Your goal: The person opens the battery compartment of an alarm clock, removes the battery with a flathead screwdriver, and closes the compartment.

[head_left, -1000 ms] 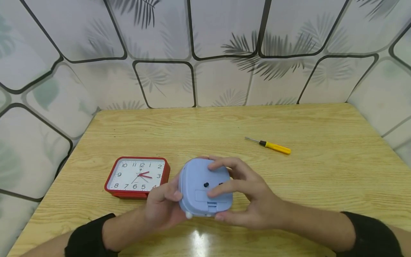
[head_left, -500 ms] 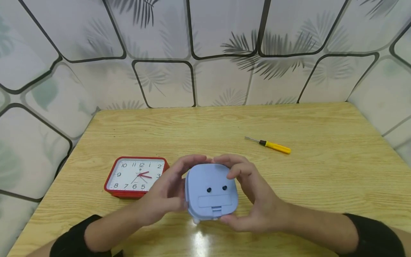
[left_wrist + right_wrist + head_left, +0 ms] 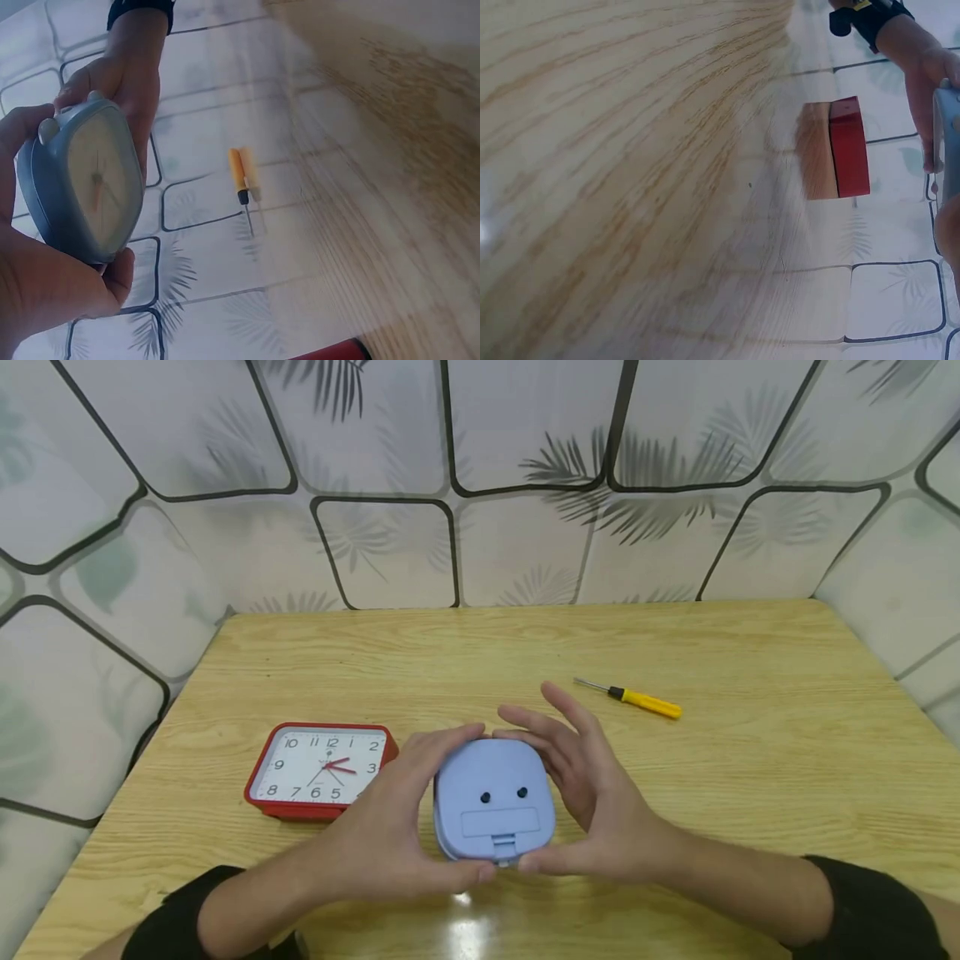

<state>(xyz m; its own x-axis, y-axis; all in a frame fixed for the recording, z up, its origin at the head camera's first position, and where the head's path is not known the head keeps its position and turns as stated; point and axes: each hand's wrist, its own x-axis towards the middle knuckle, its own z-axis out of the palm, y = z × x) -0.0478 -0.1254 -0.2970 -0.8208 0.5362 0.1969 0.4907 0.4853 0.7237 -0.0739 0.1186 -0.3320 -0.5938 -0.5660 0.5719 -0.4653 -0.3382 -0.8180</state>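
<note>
A light-blue alarm clock (image 3: 495, 777) is held up between both hands, its back with two black knobs and a battery cover towards the head camera. My left hand (image 3: 405, 818) grips its left side, thumb along the lower edge and fingers over the top. At the right side, my right hand (image 3: 592, 793) holds it with the thumb at the lower corner; its index finger is raised away and other fingers reach behind the upper edge. The left wrist view shows the clock's pale dial (image 3: 103, 184) and small rounded feet.
A red rectangular clock (image 3: 318, 768) lies face up on the wood-grain table (image 3: 750, 760), left of the hands and partly covered by the left one. Farther back on the right is a yellow-handled screwdriver (image 3: 648, 702). A patterned curtain-like backdrop (image 3: 517, 543) surrounds the table.
The blue clock has shifted slightly right and turned squarer to the head camera. My left hand has moved its grip up around the side; my right fingers have lifted off the back.
</note>
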